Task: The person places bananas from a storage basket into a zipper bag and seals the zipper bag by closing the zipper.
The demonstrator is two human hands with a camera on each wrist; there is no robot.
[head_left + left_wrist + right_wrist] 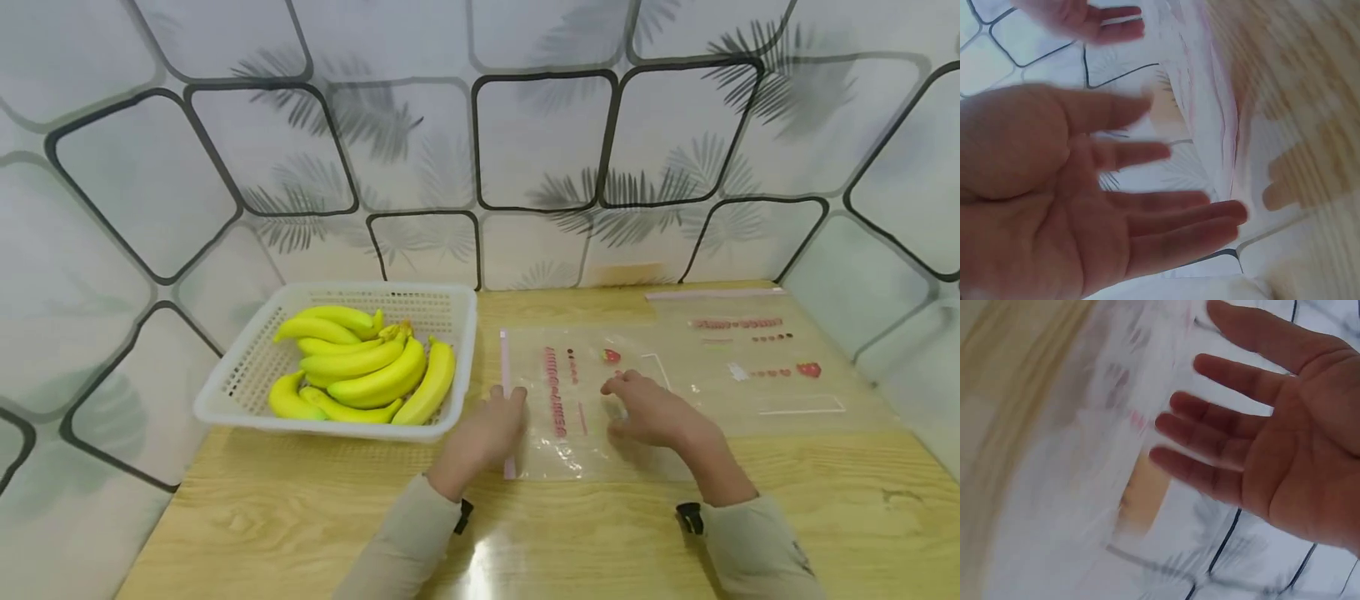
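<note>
A clear zip bag (592, 458) with a pink strip along its left edge lies flat on the wooden table. Pink lettering and a strawberry are printed on it. My left hand (491, 429) is beside that pink strip, and the left wrist view shows its fingers extended with nothing between them. Over the right part of the same bag hovers my right hand (652, 412); its fingers (1210, 428) look loosely spread and hold nothing in the right wrist view. Whether either hand touches the film I cannot tell. A second clear bag (787, 400) lies to the right, its pink strip at the back.
On the left stands a white perforated basket (225, 392) with several yellow bananas (375, 375) inside. The wooden table (300, 508) meets a patterned wall covering (420, 167) at the back and sides. A small tan patch (630, 273) shows low on the back wall.
</note>
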